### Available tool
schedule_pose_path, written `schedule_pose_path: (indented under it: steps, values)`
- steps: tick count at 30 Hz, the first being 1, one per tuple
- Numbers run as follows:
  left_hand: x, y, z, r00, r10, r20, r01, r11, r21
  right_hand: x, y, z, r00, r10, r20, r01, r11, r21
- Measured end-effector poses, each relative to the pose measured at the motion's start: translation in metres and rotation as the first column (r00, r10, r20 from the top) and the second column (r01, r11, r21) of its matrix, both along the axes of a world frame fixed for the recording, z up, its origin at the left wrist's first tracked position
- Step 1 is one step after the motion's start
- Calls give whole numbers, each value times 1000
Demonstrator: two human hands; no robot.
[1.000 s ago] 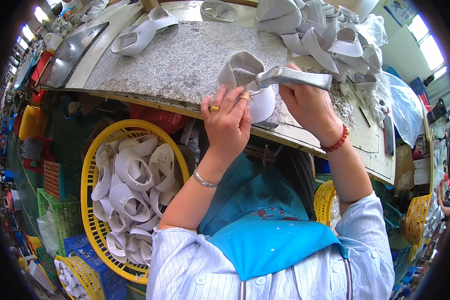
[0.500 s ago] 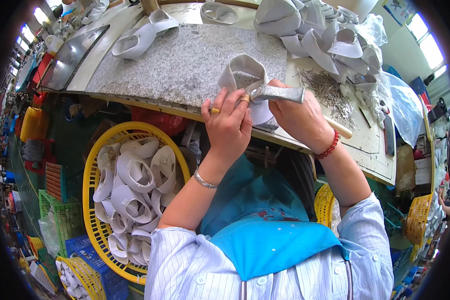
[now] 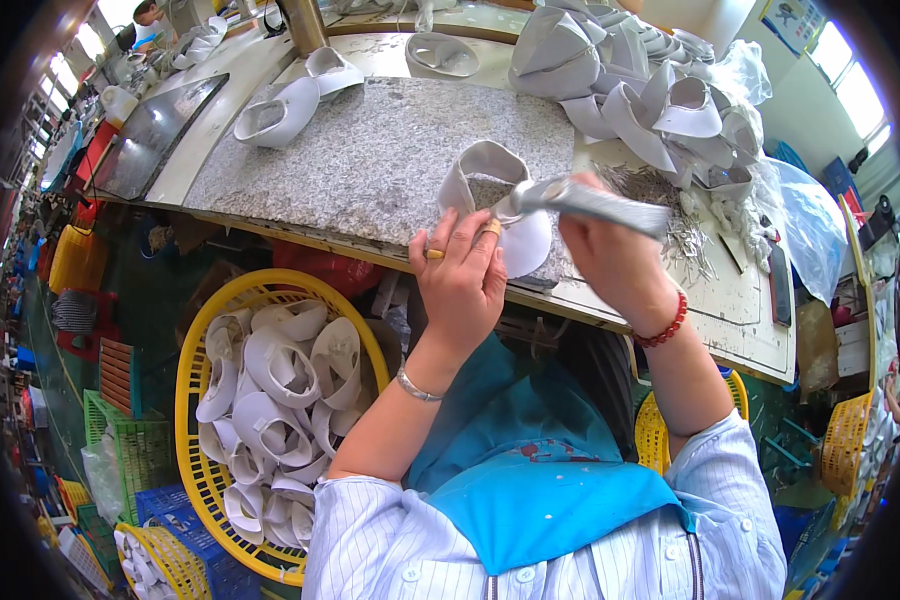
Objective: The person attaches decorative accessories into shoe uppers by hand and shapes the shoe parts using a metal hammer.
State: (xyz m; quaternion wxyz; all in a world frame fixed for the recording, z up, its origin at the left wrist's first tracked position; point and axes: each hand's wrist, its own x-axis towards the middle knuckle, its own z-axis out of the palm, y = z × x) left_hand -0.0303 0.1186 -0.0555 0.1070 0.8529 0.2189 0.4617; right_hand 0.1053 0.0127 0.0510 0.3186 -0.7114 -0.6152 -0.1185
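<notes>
My left hand (image 3: 460, 280) presses the near side of a white shoe upper (image 3: 527, 248) against the grey stone slab (image 3: 370, 150), its fingers bent over the edge. The upper stands as a curved loop with a flat white flap toward me. My right hand (image 3: 615, 265) is wrapped round a hammer, its fingers smeared by motion. The metal hammer head (image 3: 605, 205) is blurred, with its narrow end close to my left fingertips, over the upper's edge. Two joined white uppers (image 3: 278, 115) lie at the slab's far left; another upper (image 3: 442, 55) sits behind it.
A heap of white uppers (image 3: 630, 85) stands at the back right, with grey scraps (image 3: 685, 240) beside it. A yellow basket (image 3: 183, 400) full of uppers is below the table on the left. A dark glossy panel (image 3: 160, 135) lies at the table's left.
The hammer and my right hand have shifted right and the hammer head is now blurred. My left hand stays on the upper. The whole view has shifted slightly.
</notes>
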Motion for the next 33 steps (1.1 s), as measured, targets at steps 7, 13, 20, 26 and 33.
schedule_pose_path:
  steps: [7, 13, 20, 26, 33]
  values:
    - [-1, 0, 6, 998, -6, -57, 11, 997, 80, 6, -3, -11, 999, -27, 22, 31, 968, -247]
    - [-4, 2, 17, 989, -1, -148, 31, 979, 201, 17, -8, -26, 999, -24, -22, 19, 976, -219]
    - [-7, 8, 35, 942, -54, -331, 139, 961, 241, 12, -11, -17, 999, -33, -22, 27, 969, -245]
    - [-3, 6, 22, 986, -86, -142, 107, 983, 147, 9, 2, 1, 999, -8, 43, 13, 995, -98]
    - [-2, 7, 10, 997, -46, -56, 53, 991, 120, 13, 14, -4, 958, 38, 284, 31, 972, -233]
